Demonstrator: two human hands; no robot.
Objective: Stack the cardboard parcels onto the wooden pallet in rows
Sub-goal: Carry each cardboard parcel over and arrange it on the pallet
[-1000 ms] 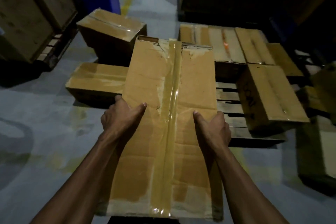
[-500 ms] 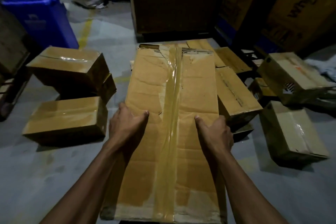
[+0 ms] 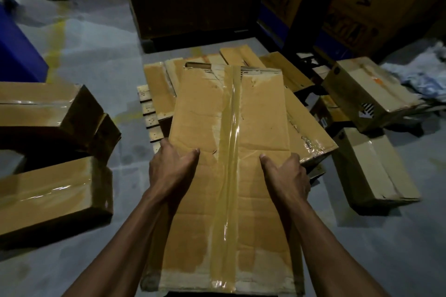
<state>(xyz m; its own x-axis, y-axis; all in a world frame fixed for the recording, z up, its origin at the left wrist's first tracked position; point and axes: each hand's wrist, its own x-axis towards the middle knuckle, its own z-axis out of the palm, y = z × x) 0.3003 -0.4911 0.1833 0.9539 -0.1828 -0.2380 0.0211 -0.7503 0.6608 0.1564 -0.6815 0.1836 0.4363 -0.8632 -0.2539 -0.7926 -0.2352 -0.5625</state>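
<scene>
Both hands grip one long cardboard parcel [image 3: 231,176] by its sides: the left hand [image 3: 170,171] wraps the left edge with its thumb lying flat on the top face, and the right hand [image 3: 287,173] mirrors it on the right edge, thumb likewise on top. That parcel is a flat, oblong box of dull brown corrugated board, creased and scuffed, with a wide strip of glossy clear tape [image 3: 229,164] running down its middle seam and a torn patch at its far end. It is held above the near edge of the wooden pallet [image 3: 150,113], whose pale plank ends show at the left side, each with small nail marks. Other taped parcels already lie on the pallet: one [image 3: 306,132] just right of the held box with wrinkled shiny tape at its near corner, and several flatter ones [image 3: 159,84] along the far edge. On the smooth grey concrete floor [image 3: 96,60] left of the pallet sit two more blocky parcels [image 3: 48,195], glossy with tape; two others [image 3: 371,166] rest on the floor to the right. A blue bin [image 3: 17,53] stands at far left, and tall printed cartons [image 3: 376,0] rise beyond.
</scene>
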